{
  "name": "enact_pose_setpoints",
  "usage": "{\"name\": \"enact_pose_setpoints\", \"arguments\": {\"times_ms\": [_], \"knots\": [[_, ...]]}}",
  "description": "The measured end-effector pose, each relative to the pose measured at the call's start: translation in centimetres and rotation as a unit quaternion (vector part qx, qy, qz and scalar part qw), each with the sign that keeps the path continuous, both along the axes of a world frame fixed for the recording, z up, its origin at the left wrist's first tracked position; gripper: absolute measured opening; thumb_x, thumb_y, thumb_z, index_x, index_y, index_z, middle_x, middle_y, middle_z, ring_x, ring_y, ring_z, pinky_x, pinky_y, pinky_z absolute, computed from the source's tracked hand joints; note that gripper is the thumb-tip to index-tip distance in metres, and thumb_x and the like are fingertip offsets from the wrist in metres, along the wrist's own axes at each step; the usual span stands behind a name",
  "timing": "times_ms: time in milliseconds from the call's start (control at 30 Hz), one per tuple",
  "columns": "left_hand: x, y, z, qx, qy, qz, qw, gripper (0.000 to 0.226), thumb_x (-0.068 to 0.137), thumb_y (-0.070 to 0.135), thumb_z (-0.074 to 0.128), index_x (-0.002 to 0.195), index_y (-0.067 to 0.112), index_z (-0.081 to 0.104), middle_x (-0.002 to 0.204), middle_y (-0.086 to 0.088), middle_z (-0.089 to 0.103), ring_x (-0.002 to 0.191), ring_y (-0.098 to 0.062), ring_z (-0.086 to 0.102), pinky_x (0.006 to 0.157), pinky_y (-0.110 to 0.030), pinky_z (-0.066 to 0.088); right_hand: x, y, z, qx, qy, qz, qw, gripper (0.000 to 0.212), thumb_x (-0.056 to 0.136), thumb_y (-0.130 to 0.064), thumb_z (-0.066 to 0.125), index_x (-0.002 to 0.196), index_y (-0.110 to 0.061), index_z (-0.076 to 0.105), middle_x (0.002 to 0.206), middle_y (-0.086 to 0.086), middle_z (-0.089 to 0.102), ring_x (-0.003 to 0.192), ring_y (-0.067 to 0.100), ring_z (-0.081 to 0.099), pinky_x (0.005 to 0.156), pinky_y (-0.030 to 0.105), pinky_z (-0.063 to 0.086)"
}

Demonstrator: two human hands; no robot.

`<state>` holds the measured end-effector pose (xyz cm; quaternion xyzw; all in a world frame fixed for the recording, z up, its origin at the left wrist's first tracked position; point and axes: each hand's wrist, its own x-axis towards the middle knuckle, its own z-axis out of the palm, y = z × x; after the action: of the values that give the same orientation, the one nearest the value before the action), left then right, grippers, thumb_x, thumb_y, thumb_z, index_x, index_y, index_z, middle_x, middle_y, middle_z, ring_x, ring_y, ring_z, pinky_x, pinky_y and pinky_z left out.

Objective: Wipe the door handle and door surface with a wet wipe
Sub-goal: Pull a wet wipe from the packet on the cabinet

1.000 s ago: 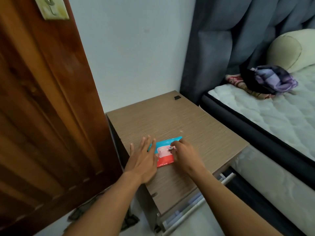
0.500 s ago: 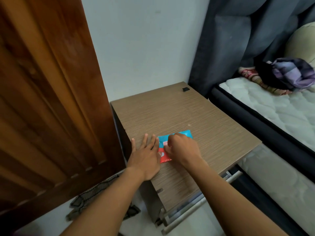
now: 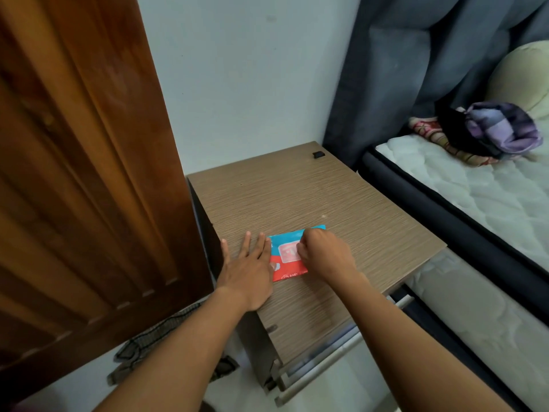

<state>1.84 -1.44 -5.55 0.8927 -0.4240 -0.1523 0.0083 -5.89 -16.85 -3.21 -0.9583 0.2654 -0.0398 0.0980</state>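
flat wet wipe pack (image 3: pixel 289 255) lying near the front left of a wood-grain bedside cabinet (image 3: pixel 326 197); blue upper half, red lower half, pale pink resealable flap in the middle, small white print along the near edge; left hand (image 3: pixel 248 273) spread flat, fingers extended, pressing the pack's left edge against the cabinet top; right hand (image 3: pixel 323 257) curled over the pack's right side, fingertips pinched at the flap; brown panelled door (image 3: pixel 83 173) standing just left of the cabinet.
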Motion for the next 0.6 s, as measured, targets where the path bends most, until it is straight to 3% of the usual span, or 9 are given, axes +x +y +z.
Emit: {"name": "enact_pose_setpoints", "arguments": {"times_ms": [333, 600], "knots": [[0.2, 0.0, 0.1, 0.005, 0.002, -0.007, 1.000, 0.065, 0.105, 0.044, 0.018, 0.157, 0.017, -0.010, 0.166, 0.001, -0.015, 0.149, -0.023, -0.023, 0.115, -0.066, -0.013, -1.2, -2.0, 0.0, 0.014, -0.003, -0.024, 1.000, 0.023, 0.089, -0.029, 0.045, 0.095, -0.012, 0.060, 0.105, 0.011, 0.065, 0.099, 0.032, 0.060, 0.074, 0.038, 0.047], [0.0, 0.1, 0.1, 0.000, 0.015, 0.001, 1.000, 0.067, 0.105, 0.047, 0.019, 0.157, 0.018, -0.012, 0.166, 0.001, -0.016, 0.150, -0.024, -0.022, 0.117, -0.065, -0.009, -2.0, -2.7, 0.1, 0.034, -0.043, -0.059, 0.997, 0.021, 0.090, -0.028, 0.044, 0.089, -0.013, 0.058, 0.097, 0.007, 0.065, 0.089, 0.028, 0.060, 0.069, 0.037, 0.047]]}}
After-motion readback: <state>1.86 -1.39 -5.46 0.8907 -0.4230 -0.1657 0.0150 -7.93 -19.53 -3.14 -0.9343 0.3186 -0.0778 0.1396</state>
